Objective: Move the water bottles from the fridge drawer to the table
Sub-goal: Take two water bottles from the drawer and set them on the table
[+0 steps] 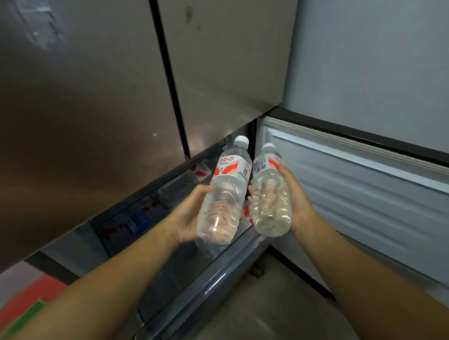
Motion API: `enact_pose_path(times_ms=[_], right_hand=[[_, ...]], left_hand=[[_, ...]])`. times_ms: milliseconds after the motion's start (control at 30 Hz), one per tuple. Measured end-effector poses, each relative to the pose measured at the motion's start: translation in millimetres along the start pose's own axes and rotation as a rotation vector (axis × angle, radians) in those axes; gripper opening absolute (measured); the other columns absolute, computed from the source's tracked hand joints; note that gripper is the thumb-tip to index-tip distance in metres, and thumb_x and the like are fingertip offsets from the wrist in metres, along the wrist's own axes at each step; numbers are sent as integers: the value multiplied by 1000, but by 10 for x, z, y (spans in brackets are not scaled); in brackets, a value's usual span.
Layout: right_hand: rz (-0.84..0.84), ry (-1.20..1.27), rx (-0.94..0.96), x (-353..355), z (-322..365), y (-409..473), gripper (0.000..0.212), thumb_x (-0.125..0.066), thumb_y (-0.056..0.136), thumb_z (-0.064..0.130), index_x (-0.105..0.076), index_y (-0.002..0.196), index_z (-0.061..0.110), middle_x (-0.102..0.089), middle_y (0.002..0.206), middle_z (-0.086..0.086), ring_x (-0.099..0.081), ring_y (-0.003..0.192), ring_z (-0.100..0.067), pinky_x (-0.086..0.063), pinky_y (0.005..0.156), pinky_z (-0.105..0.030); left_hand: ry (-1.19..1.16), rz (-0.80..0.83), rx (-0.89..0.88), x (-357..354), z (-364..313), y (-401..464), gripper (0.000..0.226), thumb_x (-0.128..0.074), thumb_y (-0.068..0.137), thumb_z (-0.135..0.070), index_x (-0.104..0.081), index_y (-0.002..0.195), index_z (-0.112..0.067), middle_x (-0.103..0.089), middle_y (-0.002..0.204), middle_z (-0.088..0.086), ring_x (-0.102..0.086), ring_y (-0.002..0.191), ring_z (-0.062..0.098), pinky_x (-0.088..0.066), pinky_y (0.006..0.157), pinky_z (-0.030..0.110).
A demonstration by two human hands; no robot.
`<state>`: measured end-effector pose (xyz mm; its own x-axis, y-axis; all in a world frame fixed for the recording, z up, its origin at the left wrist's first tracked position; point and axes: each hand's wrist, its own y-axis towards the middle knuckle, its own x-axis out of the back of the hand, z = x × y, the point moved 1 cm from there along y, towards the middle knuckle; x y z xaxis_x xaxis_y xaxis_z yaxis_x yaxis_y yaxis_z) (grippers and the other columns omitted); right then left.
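Note:
Two clear water bottles with white caps and red-and-white labels are held side by side above the pulled-out fridge drawer [188,290]. My left hand [188,215] grips the lower half of the left bottle [225,193]. My right hand [298,204] grips the right bottle [270,198] around its body. Both bottles tilt with their caps pointing away from me. Inside the drawer, more bottles with red labels [177,188] lie in the dark, only partly visible. The table is out of view.
The fridge's upper doors [82,99] are closed right above the drawer. An open lower door with a white ribbed inner panel [363,187] stands at the right. A red and green mat [27,308] lies on the floor at the lower left.

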<state>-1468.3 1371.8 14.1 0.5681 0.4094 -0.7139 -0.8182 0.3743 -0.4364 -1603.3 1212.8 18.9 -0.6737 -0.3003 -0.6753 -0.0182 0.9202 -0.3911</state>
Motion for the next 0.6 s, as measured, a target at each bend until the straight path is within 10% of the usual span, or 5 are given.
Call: enact_pose_path(times_ms=[267,600], right_hand=[[-29,-160,146,303,299,-521,51,-73,73,40,-58,108,7,-64,81,-12,-65,68,-24,-57,68,-37],[-280,-677,434,808,500,-1159,59,-78,72,36,-56,123,15,-71,105,-14,-72,86,-30,-58,82,-48]], left_hand=[[15,69,-54,-570,315,216,61,-90,57,-36,-69,106,-5,-70,95,13,-70,81,26,-59,78,40],[240,-360,-373,-1245,1092,177,23,-59,92,-23,-55,113,-14,-69,86,7,-69,76,22,-57,75,38]])
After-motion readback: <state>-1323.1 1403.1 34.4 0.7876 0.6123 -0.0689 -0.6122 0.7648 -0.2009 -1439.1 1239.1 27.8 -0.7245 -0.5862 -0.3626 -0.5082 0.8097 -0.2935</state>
